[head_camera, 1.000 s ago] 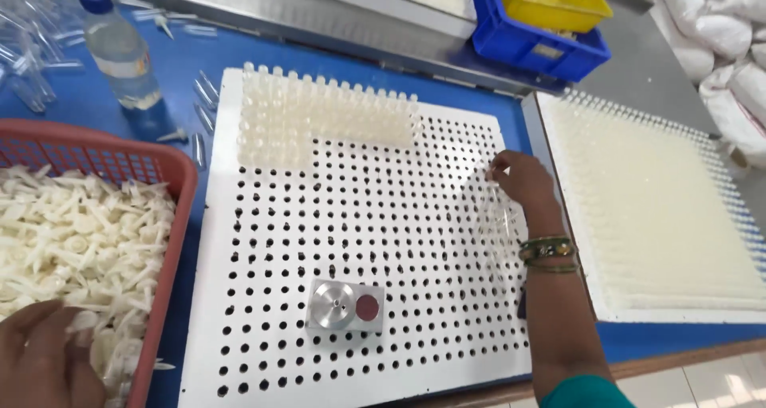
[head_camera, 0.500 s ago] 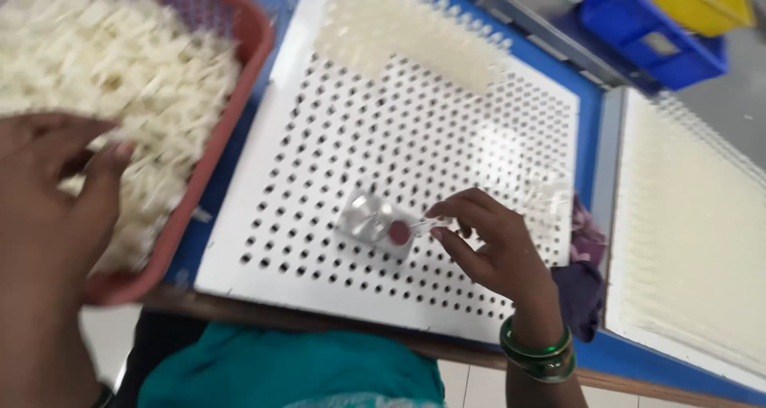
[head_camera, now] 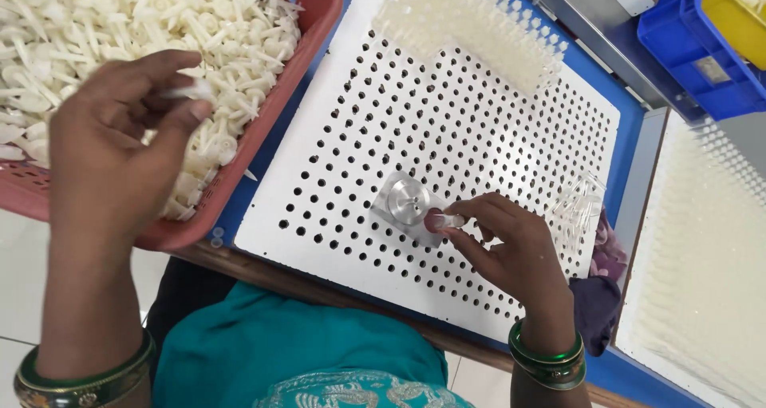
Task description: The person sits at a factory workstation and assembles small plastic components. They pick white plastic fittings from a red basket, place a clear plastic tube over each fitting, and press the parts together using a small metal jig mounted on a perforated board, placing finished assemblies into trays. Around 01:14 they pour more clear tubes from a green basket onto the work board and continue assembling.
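the left hand (head_camera: 120, 161) hangs over the red basket (head_camera: 307, 41) at the upper left of the frame, its fingers pinched narrow on one small white plastic piece (head_camera: 190, 91) lifted from the heap of white plastic pieces (head_camera: 120, 17) that fills the basket. the right hand (head_camera: 511, 248), lower centre, has its fingers closed on a small clear tube (head_camera: 451, 220), held just beside the red spot on the little metal block (head_camera: 407, 204) that sits on the white perforated board (head_camera: 447, 129).

as for progress, it looks early on this board: only the rows at its top edge, in the upper middle of the frame, carry a cluster of standing white parts (head_camera: 471, 25), and nearly all the holes below are bare. a loose bunch of clear tubes (head_camera: 578, 208) lies on the board's right side, near the right hand. at the far right a second board (head_camera: 702, 256) appears packed full of white parts. the blue desk (head_camera: 630, 113) shows between the two boards, and a blue bin (head_camera: 694, 49) stands in the upper right corner.
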